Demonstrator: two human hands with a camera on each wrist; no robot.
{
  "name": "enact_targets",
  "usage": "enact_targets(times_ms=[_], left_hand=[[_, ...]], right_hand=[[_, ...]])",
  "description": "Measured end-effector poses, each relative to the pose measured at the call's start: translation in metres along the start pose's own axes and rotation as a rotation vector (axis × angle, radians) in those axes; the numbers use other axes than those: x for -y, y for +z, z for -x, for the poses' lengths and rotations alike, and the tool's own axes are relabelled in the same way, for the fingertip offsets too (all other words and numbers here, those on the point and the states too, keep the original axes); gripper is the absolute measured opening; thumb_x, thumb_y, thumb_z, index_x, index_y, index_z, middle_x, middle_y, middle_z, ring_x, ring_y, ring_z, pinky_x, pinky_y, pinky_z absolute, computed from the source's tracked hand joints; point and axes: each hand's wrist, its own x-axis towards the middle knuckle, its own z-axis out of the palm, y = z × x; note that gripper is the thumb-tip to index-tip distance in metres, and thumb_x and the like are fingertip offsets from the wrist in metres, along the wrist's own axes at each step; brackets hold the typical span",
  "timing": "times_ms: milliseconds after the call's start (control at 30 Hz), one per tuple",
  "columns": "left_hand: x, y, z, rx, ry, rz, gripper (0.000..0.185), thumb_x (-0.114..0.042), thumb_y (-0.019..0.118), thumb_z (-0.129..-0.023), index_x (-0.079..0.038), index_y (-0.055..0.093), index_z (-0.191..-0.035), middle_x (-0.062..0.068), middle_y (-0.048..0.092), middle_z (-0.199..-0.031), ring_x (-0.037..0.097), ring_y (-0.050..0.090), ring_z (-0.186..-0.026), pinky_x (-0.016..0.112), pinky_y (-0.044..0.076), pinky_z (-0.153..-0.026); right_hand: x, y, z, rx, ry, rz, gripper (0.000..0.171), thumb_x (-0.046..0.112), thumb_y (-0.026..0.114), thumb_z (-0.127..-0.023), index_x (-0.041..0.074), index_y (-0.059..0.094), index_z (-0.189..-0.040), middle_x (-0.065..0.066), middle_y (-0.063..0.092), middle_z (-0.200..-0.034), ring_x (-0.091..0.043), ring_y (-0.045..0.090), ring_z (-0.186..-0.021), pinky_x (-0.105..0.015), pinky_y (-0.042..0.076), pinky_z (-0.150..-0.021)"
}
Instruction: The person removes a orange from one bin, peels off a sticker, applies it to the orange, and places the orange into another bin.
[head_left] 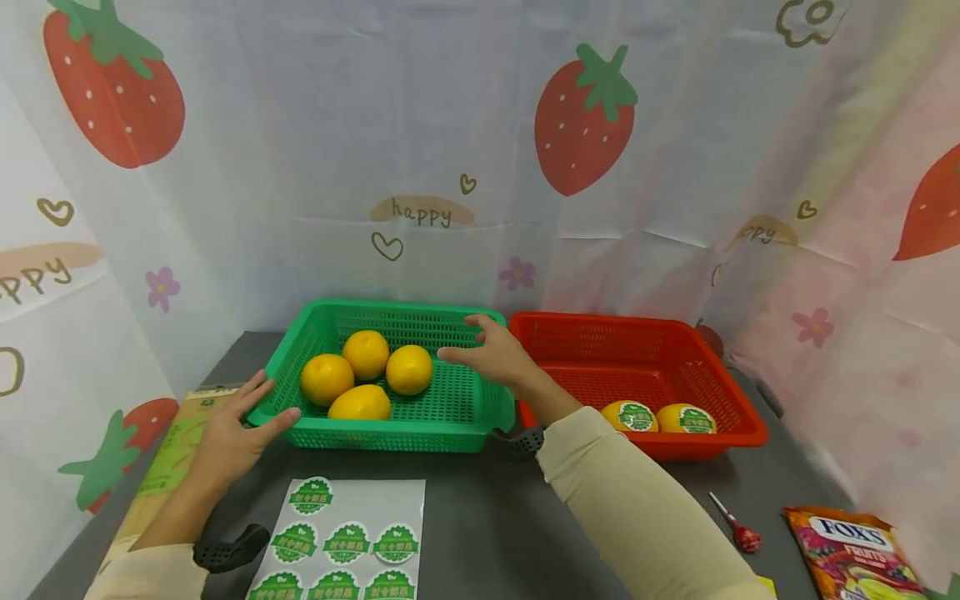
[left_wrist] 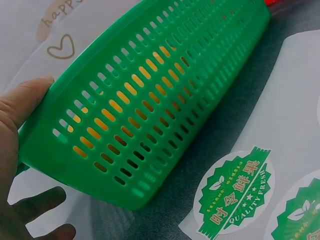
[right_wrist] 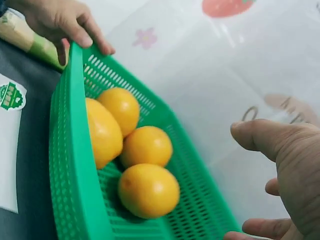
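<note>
— Where do things stand on the dark grey table?

— I judge the labelling about a third done. The green perforated plastic basket in front of me holds four plain yellow-orange round fruits, bunched toward its left half, and none of them shows a label. The red perforated plastic basket just to its right holds two of the same fruits, each wearing a green-and-white round sticker, near its front wall.

— So two done, four to go?

— That is my reading, from what lies where. The white backing sheet of green "Quality Fresh" stickers lies flat on the table, just in front of the green basket, with plenty of stickers on it.

— And your hands?

— My left hand rests against the basket's front-left corner, fingers straight, thumb along the front wall; it steadies, it does not clasp. My right hand hovers over the basket's right side, its grip spread and loose, holding nothing, fingertips pointing toward the nearest fruit but apart from it.

— Anything else about?

— A green-and-tan printed board under my left wrist, a red-headed lollipop on the table at my right, and a bag of Fox's fruit sweets beyond that.
</note>
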Motion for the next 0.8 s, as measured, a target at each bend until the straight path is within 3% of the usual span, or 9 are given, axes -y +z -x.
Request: enact_targets(times_ms=[167, 567, 800], left_hand=[[0.001, 0.001, 0.001, -0.021, -0.004, 0.020, 0.075, -0.034, 0.069, -0.091, 0.005, 0.036, -0.146, 0.016, 0.024, -0.155, 0.044, 0.016, -0.139, 0.065, 0.022, -0.102], [0.003, 0.003, -0.001, -0.039, -0.014, 0.024, 0.074, -0.034, 0.070, -0.090, 0.003, 0.037, -0.146, 0.013, 0.025, -0.155, 0.043, 0.020, -0.139, 0.061, 0.026, -0.103], [0.002, 0.002, -0.001, -0.029, -0.005, 0.017, 0.074, -0.032, 0.070, -0.090, 0.005, 0.038, -0.145, 0.017, 0.026, -0.155, 0.043, 0.021, -0.138, 0.061, 0.025, -0.103]], right_hand=[[-0.008, 0.025, -0.021, 0.014, 0.075, -0.093, 0.079, 0.044, 0.073, -0.085, 0.014, 0.036, -0.148, -0.016, 0.039, -0.145, -0.034, 0.050, -0.118, -0.051, 0.049, -0.086], [-0.023, 0.065, -0.051, 0.008, 0.236, -0.267, 0.086, 0.047, 0.072, -0.084, 0.013, 0.030, -0.150, -0.016, 0.033, -0.148, -0.038, 0.043, -0.126, -0.061, 0.043, -0.088], [-0.020, 0.085, -0.068, 0.001, 0.276, -0.274, 0.093, 0.050, 0.072, -0.084, 0.016, 0.020, -0.154, -0.017, 0.032, -0.149, -0.040, 0.043, -0.126, -0.059, 0.047, -0.082]])
